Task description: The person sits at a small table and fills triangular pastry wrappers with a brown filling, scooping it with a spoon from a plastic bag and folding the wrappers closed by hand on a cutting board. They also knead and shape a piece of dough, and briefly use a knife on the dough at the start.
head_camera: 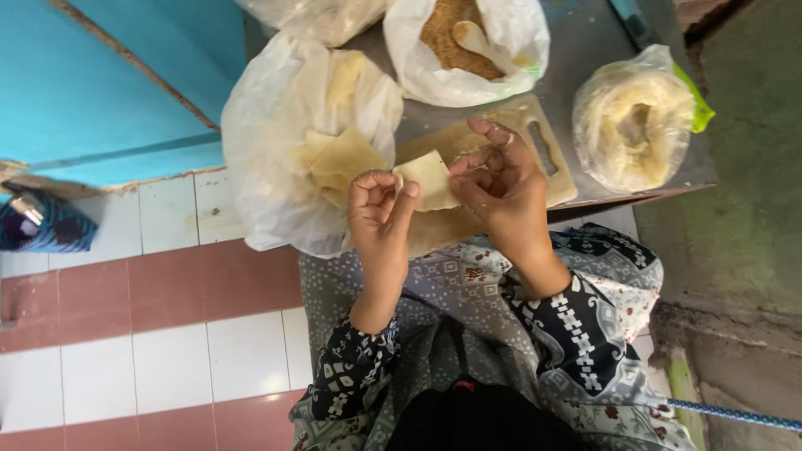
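Observation:
A pale, folded pastry wrapper (429, 179) is held between both my hands above a wooden cutting board (551, 159). My left hand (380, 209) pinches its left edge with thumb and fingers. My right hand (499, 179) grips its right side, fingers curled over it. Both wrists show black and white patterned sleeves. A white plastic bag (267, 134) just left of my left hand holds several more pale folded pieces (342, 159).
A bag of brown crumbly filling (447, 38) with a pale spoon (480, 42) sits behind the board. A clear bag of stacked round wrappers (632, 121) lies at the right on a low grey table (585, 50). Tiled floor lies at left, blue wall beyond.

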